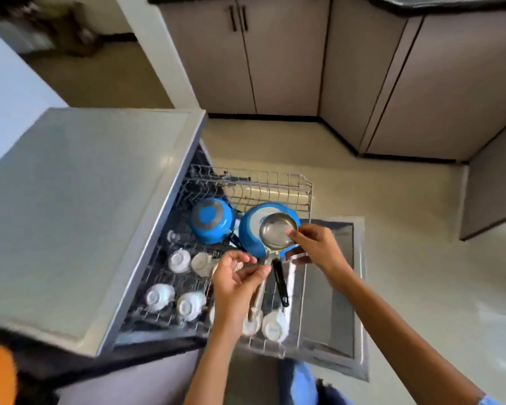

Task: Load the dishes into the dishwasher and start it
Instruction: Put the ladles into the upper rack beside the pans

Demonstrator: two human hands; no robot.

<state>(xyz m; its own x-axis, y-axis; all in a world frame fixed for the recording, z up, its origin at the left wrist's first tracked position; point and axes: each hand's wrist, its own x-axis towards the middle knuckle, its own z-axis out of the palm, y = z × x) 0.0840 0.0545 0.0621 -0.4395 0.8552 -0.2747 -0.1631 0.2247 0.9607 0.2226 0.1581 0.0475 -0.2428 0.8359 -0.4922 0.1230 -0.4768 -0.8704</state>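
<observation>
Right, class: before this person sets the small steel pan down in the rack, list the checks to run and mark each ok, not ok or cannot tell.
1. Rack pulled out: ok.
2. Right hand grips the steel pan at its rim: ok.
3. Left hand steadies the handle: cannot tell, blurred.
4. Free slot under the pan: not ok, it hovers over the blue pan.
5. White cups upside down: ok.
6. Pan empty: ok.
</observation>
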